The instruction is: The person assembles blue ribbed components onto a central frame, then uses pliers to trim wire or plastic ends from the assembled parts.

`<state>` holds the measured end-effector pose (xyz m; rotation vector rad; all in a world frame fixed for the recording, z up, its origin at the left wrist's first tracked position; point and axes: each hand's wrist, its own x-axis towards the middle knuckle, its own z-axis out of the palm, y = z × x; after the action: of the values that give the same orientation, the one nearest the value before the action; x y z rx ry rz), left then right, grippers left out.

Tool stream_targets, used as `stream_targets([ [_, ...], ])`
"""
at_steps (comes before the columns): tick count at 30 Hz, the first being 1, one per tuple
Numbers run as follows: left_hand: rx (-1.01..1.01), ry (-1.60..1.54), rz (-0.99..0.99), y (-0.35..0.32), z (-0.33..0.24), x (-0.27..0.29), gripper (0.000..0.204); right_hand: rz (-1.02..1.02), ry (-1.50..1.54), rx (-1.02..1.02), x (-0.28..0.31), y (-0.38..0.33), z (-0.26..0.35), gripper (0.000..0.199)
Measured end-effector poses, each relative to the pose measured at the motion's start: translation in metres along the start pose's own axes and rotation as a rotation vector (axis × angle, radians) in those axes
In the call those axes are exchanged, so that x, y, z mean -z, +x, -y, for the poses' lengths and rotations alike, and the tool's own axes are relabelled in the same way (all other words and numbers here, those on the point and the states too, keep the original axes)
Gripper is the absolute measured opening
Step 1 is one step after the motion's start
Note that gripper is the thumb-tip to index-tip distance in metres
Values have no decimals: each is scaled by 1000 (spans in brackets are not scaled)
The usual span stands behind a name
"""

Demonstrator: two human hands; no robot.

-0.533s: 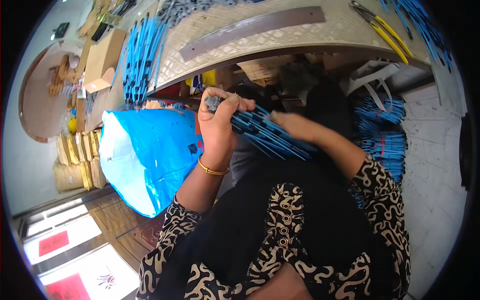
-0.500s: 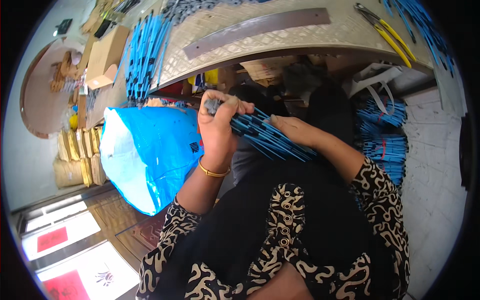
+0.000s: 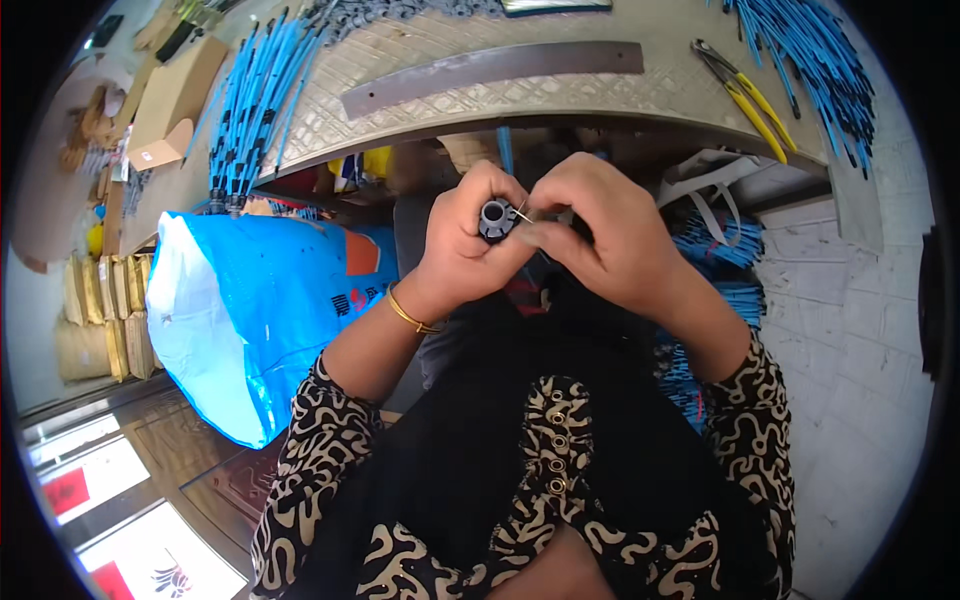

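My left hand (image 3: 452,245) is closed around a dark grey, notched round hub (image 3: 494,219), its round hole facing up toward me. Thumb and fingers of my right hand (image 3: 615,235) pinch a thin light wire (image 3: 521,214) right beside the hub's rim. Both hands meet over my lap, in front of the table edge. A blue rod (image 3: 505,150) shows just beyond them; the rest of what hangs below the hub is mostly hidden by my hands.
On the table (image 3: 440,125) lie a flat metal strip (image 3: 500,75), yellow-handled pliers (image 3: 745,100), and blue rods at left (image 3: 255,110) and right (image 3: 810,75). A large blue bag (image 3: 285,290) stands left of me. Tied bundles of blue rods (image 3: 735,300) are stacked on my right.
The bundle of blue rods across my lap has tipped out of sight, and the hub now faces me. My right hand has left the rods and moved up to the hub, pinching a wire.
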<state>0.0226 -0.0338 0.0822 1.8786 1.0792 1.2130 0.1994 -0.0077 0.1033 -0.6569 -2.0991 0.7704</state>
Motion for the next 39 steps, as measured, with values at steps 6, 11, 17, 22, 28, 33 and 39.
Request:
stream_targets([
  [6, 207, -140, 50, -9, 8, -7, 20, -86, 81, -54, -20, -12, -20, 11],
  [11, 177, -137, 126, -8, 3, -4, 21, -26, 302, -226, -24, -14, -27, 11],
  [17, 265, -193, 64, -10, 11, -10, 21, -59, 487, -206, -28, -21, -32, 11],
  [22, 151, -10, 63, 5, 6, -14, 23, -82, 191, -19, -7, -13, -25, 7],
  [28, 152, 17, 91, 24, -17, -31, 23, 26, -233, 444, 49, 9, -36, 10],
  [33, 354, -81, 90, 37, -25, -30, 21, 116, -265, 461, 62, 18, -39, 11],
  [39, 144, -18, 244, 38, -10, 11, 28, 93, -232, -123, 13, 20, -8, 14],
])
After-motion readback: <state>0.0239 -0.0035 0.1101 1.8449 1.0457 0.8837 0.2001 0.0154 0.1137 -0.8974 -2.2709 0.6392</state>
